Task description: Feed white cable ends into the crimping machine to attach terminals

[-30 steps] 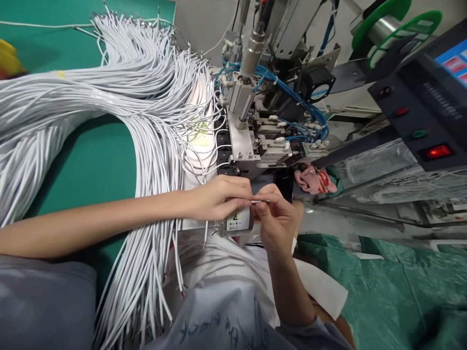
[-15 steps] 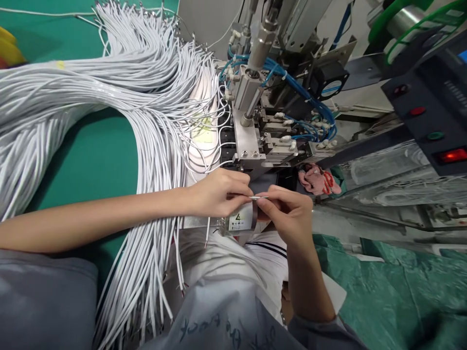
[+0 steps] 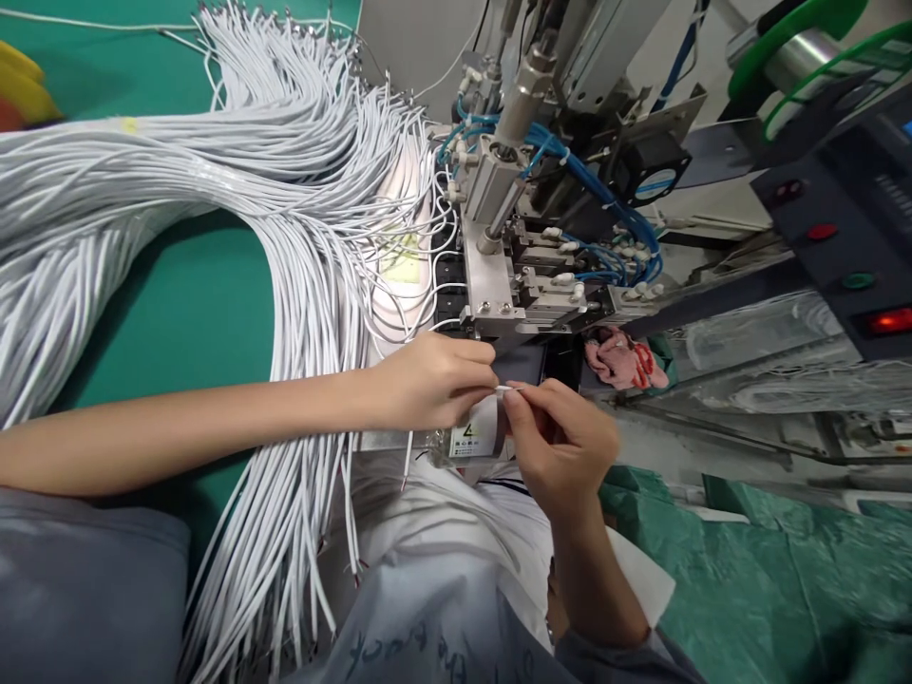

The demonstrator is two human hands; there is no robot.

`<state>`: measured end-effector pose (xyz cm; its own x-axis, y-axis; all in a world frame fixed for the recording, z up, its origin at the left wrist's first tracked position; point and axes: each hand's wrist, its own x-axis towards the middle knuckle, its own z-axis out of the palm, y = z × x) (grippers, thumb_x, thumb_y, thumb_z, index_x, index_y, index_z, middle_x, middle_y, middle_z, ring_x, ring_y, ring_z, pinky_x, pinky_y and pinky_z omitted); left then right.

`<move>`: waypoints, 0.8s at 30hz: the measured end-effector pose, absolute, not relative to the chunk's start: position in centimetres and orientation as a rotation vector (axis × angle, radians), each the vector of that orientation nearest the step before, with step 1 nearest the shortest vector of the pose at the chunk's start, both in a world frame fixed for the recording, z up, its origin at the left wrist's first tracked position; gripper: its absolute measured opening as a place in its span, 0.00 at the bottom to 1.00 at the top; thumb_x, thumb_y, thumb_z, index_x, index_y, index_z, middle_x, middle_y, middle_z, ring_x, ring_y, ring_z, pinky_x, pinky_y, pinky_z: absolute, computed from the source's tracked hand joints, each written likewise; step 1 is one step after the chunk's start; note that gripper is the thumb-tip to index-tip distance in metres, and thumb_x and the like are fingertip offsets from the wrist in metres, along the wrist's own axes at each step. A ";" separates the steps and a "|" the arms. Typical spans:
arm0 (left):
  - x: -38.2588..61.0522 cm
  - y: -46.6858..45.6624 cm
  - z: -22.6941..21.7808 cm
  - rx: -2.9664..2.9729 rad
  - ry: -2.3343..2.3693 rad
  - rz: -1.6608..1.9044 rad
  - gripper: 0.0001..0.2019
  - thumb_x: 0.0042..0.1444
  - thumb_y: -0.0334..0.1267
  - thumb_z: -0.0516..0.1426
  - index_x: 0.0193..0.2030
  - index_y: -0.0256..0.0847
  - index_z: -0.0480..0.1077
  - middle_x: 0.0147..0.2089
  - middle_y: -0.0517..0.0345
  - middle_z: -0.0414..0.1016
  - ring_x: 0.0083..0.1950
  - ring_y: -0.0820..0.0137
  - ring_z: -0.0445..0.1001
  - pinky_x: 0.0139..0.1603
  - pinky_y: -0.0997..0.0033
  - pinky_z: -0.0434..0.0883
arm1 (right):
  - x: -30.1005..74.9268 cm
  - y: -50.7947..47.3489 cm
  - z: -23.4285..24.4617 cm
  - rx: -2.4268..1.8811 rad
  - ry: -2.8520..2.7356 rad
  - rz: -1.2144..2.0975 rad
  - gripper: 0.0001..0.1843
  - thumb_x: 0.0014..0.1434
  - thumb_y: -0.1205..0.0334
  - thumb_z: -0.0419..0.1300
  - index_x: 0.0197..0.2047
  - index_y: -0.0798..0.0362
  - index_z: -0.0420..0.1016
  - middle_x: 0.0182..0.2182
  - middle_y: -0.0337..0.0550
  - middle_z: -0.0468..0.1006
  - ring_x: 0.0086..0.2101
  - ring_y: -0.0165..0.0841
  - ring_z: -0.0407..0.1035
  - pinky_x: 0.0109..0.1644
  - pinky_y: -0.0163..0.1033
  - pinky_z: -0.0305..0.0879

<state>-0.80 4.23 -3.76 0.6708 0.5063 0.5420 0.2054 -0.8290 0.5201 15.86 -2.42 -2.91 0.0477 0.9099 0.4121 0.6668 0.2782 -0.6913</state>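
Note:
Just in front of the metal machine (image 3: 491, 275), my left hand (image 3: 434, 380) pinches a white cable (image 3: 503, 389) close to its end. My right hand (image 3: 562, 437) meets it from the other side, thumb and forefinger closed on the cable's tip. The fine wires at that tip are too small to make out. Beside my left wrist hangs a thick bundle of white cables (image 3: 306, 313), its loose ends falling toward my lap. Several cables run from the bundle to the machine's left side. Below my hands sits a label with a warning triangle (image 3: 474, 437).
A green mat (image 3: 206, 285) lies under the bundle. Blue air hoses (image 3: 591, 180) loop over the machine. At right are a control box (image 3: 841, 237) with a lit red switch, a green wire spool (image 3: 798, 57), a pink cloth (image 3: 619, 359) and green sheeting (image 3: 727, 570).
Both hands stay together at the cable end, with the right fingers and wrist slightly shifted. The whole view has moved a little, so the machine appears farther right.

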 end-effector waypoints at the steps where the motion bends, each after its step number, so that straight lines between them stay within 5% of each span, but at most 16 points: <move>1: -0.9 4.2 -3.7 2.545 0.562 0.950 0.14 0.59 0.29 0.49 0.27 0.34 0.73 0.23 0.58 0.66 0.22 0.77 0.62 0.20 0.76 0.58 | 16.2 -2.3 -2.6 -1.461 -1.764 0.334 0.08 0.55 0.63 0.59 0.28 0.54 0.78 0.16 0.33 0.60 0.18 0.24 0.53 0.21 0.33 0.51; 10: -0.2 3.8 -3.1 2.036 0.637 0.977 0.09 0.53 0.31 0.57 0.23 0.34 0.72 0.22 0.60 0.67 0.24 0.78 0.65 0.24 0.79 0.62 | 15.4 -1.7 -4.9 -1.249 -1.362 0.716 0.09 0.53 0.57 0.63 0.28 0.53 0.80 0.17 0.36 0.64 0.19 0.25 0.54 0.20 0.33 0.49; 24: -0.4 4.1 -3.2 2.149 0.586 0.966 0.09 0.54 0.28 0.55 0.24 0.35 0.71 0.22 0.61 0.64 0.24 0.78 0.63 0.24 0.79 0.61 | 16.2 -0.9 -4.1 -1.177 -1.449 0.760 0.05 0.53 0.65 0.63 0.28 0.52 0.80 0.17 0.35 0.66 0.20 0.25 0.57 0.21 0.33 0.50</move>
<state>-0.41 4.13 -3.18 0.6196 0.6359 0.4601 0.1149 -0.6533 0.7484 16.17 -0.87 -4.06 0.0572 0.9408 0.3340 0.2597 0.3090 -0.9149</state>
